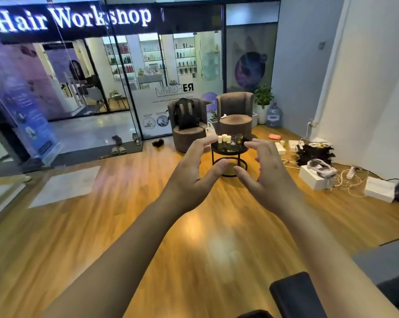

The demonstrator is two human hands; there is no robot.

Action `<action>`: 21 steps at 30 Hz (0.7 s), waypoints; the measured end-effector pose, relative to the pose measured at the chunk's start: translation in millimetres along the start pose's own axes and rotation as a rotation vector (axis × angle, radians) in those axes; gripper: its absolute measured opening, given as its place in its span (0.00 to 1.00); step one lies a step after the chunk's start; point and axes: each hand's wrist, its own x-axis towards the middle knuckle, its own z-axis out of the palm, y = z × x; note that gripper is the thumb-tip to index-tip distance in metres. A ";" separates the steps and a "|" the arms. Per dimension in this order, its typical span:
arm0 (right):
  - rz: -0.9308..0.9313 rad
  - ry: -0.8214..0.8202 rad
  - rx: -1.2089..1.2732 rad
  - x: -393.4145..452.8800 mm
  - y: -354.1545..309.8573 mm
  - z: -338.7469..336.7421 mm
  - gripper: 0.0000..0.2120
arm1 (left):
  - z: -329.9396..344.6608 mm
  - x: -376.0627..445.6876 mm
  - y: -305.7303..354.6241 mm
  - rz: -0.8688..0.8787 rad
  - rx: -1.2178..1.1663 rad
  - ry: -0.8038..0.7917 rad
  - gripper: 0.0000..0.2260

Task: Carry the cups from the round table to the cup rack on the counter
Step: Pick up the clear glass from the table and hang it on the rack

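A small round black table (229,149) stands across the room in front of two armchairs. On it are several cups: cream ones (224,138) at the left and clear glass ones (236,139) at the right. Both my arms are stretched out in front of me, well short of the table. My left hand (194,171) and my right hand (266,177) face each other with fingers loosely spread, and neither holds anything. No cup rack or counter shows.
Two brown armchairs (235,115) stand behind the table, the left with a black backpack (186,114). White boxes, cables and a headset (320,167) litter the floor at right. A glass wall (83,88) runs along the left. A dark object (295,294) lies near bottom right.
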 end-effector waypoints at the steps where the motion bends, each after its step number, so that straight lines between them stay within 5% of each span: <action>1: 0.017 -0.005 -0.002 18.9 8.9 10.4 0.29 | 1.2 22.6 -14.4 -0.004 -0.004 -0.017 0.23; 21: 0.150 -0.045 -0.079 348.0 155.1 246.0 0.29 | 5.6 350.2 -327.1 -0.001 -0.113 -0.127 0.28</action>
